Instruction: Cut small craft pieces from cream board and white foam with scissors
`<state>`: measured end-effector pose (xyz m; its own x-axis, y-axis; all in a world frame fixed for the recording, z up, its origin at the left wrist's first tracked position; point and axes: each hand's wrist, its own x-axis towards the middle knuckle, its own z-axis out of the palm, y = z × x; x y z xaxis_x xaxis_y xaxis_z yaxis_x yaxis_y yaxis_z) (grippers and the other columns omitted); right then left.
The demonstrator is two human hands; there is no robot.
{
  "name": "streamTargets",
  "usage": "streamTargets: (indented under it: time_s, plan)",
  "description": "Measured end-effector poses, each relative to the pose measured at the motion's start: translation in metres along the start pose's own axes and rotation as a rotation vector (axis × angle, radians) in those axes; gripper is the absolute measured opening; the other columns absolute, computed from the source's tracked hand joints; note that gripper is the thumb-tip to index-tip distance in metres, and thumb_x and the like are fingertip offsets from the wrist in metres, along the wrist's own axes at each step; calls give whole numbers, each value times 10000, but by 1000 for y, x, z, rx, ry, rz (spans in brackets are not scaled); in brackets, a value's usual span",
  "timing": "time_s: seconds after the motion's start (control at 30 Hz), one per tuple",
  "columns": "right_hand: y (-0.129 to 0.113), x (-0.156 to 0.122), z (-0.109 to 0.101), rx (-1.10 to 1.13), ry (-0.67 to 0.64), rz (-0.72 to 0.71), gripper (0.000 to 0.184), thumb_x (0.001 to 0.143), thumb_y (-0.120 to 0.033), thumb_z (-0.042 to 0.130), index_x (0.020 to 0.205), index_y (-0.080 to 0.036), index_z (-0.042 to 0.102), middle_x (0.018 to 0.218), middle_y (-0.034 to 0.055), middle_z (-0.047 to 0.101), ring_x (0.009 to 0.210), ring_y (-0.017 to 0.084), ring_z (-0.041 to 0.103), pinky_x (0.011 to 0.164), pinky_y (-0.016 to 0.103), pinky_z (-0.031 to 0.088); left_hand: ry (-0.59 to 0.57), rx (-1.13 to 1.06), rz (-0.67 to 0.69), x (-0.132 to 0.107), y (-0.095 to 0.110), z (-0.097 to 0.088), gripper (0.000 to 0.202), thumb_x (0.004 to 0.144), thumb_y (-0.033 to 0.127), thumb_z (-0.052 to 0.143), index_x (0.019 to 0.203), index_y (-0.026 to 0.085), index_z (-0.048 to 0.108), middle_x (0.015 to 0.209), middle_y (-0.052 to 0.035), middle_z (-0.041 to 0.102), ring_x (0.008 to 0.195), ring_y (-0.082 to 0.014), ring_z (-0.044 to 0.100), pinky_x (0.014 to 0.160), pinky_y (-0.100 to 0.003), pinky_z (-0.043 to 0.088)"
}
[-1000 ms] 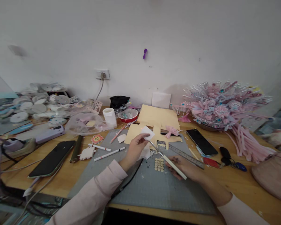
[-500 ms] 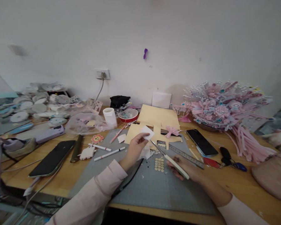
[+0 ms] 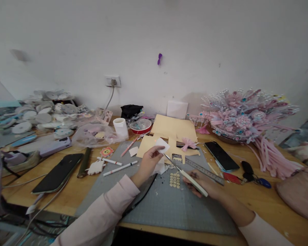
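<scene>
Between the thumb and fingers of my left hand [image 3: 150, 160] is a small piece of white paper [image 3: 162, 145], held up over the mat. My right hand [image 3: 199, 182] is closed around the cream handle of a pair of scissors [image 3: 195, 184]. Their slim metal blades point up and left, with the tips at the paper's lower right edge. Whether the tips touch the paper I cannot tell. Below the blades, several small cream rounded pieces [image 3: 174, 180] lie in rows. White paper scraps [image 3: 160, 167] rest under my left hand.
A grey cutting mat [image 3: 179, 213] covers the table's middle. Cut yellow card [image 3: 173, 126] and a steel ruler [image 3: 204, 171] lie on it. Phones [image 3: 222, 155] flank the work area. Pink beaded decorations [image 3: 243, 116] stand right; white discs [image 3: 43, 118] pile up left.
The white paper has turned and tipped slightly lower in my left hand, and the scissor tips have shifted a little to the left. Nothing else has visibly moved.
</scene>
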<state>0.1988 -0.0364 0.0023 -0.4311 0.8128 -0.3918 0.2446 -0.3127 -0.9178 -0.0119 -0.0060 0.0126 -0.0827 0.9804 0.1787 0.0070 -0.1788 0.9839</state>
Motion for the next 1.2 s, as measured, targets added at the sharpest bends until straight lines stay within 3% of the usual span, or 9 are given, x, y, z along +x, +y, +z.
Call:
streamTargets:
  time_s: [0.43, 0.6, 0.9, 1.2]
  plan:
    - [9, 0, -6, 49, 16, -22, 432, 609, -544, 676, 669, -194, 430, 501, -83, 465, 323, 33, 382, 294, 164, 259, -15, 32, 12, 1, -4, 0, 294, 644, 187, 613, 926, 170, 696, 778, -18, 619, 674, -136, 490, 662, -254, 389]
    - [4, 0, -2, 11, 0, -9, 478, 545, -583, 685, 646, -191, 430, 492, -95, 421, 313, 26, 352, 284, 166, 267, -29, 42, 32, 0, -6, -1, 289, 654, 199, 611, 929, 174, 695, 821, -29, 636, 700, -141, 499, 674, -256, 390]
    - [2, 0, -3, 41, -25, -39, 423, 597, -571, 643, 635, -181, 483, 485, -78, 435, 333, 40, 386, 303, 167, 284, -28, 14, 15, 1, -3, -1, 292, 646, 203, 615, 925, 162, 690, 778, -20, 617, 687, -135, 489, 658, -245, 384]
    - [1, 0, -1, 1, -44, -42, 432, 612, -573, 638, 594, -188, 442, 456, -88, 400, 315, 37, 355, 292, 167, 267, -27, 13, 14, 0, -4, -1, 289, 651, 189, 610, 927, 164, 691, 797, -25, 633, 702, -137, 508, 674, -248, 396]
